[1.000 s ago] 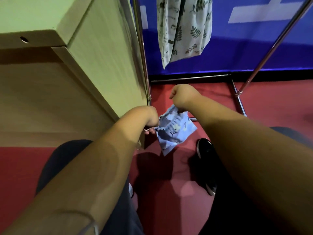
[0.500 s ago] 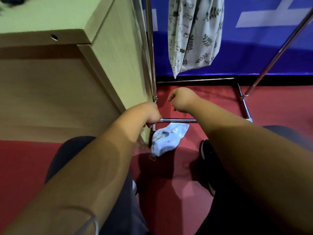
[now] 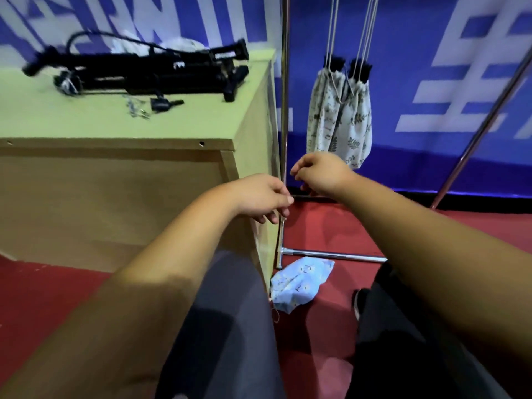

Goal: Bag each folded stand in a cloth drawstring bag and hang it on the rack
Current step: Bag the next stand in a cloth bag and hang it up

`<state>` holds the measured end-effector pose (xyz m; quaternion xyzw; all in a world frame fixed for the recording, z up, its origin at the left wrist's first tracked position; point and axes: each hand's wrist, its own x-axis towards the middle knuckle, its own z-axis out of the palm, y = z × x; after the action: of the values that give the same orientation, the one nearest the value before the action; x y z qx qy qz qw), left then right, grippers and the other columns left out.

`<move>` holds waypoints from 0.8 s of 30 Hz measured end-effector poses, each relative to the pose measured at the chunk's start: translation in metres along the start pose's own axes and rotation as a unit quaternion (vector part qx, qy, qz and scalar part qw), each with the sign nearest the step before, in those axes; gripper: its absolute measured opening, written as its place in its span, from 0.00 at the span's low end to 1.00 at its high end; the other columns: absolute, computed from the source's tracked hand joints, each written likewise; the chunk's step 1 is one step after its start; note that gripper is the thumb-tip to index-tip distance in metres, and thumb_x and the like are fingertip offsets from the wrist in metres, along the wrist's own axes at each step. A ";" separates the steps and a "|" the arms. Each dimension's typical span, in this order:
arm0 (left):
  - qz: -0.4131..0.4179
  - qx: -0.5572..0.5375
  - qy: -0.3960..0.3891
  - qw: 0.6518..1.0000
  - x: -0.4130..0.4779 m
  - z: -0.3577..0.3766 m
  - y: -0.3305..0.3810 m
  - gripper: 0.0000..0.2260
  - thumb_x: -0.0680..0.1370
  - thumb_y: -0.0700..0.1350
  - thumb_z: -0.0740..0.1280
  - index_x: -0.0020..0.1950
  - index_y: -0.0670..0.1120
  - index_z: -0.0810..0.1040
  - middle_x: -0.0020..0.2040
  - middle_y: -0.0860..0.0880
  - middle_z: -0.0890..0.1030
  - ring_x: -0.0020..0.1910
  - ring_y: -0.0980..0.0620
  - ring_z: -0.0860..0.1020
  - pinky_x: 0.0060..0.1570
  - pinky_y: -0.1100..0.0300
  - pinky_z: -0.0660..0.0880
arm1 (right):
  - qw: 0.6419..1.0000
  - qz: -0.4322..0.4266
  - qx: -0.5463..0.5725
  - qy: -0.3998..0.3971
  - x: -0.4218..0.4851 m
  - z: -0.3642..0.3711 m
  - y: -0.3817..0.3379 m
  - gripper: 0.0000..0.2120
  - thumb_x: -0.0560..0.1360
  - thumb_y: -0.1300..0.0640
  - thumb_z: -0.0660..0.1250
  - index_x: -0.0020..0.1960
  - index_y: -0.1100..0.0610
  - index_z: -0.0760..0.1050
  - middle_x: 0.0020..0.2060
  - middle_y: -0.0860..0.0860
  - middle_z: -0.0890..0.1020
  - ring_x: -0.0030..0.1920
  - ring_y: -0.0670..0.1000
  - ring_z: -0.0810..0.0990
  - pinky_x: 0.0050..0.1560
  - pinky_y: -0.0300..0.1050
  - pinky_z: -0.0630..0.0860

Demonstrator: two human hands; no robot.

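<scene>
Pale wooden cabinet [image 3: 86,131], blue banner [image 3: 408,67] with white lettering, red floor [image 3: 316,355], black shoe [image 3: 360,303]

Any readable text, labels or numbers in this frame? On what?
Blue banner: large white characters, cropped by the frame at right, blurred at left; none reads whole.
Folded stands on the cabinet: a small white mark, too small to read.
Nothing else shows text.

The frame's left was blocked by a light wooden cabinet [image 3: 115,211], edged by an upright chrome rack pole [image 3: 284,110]; red carpet [image 3: 331,226] was left open at centre-right.
</scene>
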<state>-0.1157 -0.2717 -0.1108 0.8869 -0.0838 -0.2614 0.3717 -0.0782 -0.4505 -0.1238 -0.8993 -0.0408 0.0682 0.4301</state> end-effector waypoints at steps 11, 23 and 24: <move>0.104 -0.019 0.128 0.986 -0.081 -0.117 0.066 0.10 0.86 0.46 0.67 0.60 0.43 0.83 0.51 0.45 0.88 0.44 0.50 0.86 0.42 0.56 0.79 | 0.993 -0.109 0.030 0.032 -0.014 -0.067 -0.136 0.09 0.85 0.60 0.63 0.54 0.56 0.83 0.49 0.53 0.86 0.42 0.52 0.85 0.47 0.54 0.85; 0.086 -0.039 0.294 0.951 -0.066 -0.195 0.037 0.08 0.84 0.45 0.66 0.53 0.48 0.86 0.45 0.49 0.88 0.39 0.53 0.84 0.43 0.54 0.82 | 0.986 -0.161 -0.009 0.042 0.045 -0.044 -0.182 0.09 0.84 0.59 0.64 0.53 0.52 0.84 0.45 0.46 0.84 0.45 0.49 0.82 0.42 0.48 0.81; 0.084 -0.043 0.304 0.948 -0.061 -0.203 0.034 0.08 0.84 0.45 0.66 0.53 0.48 0.86 0.44 0.49 0.88 0.39 0.53 0.84 0.43 0.54 0.82 | 0.984 -0.170 -0.017 0.055 0.055 -0.041 -0.186 0.09 0.84 0.59 0.65 0.54 0.52 0.84 0.44 0.44 0.83 0.44 0.46 0.81 0.42 0.43 0.77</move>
<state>-0.0594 -0.1501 0.0567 0.8973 -0.0295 0.0490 0.4376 -0.0202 -0.3582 0.0421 -0.8890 -0.1705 -0.0557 0.4213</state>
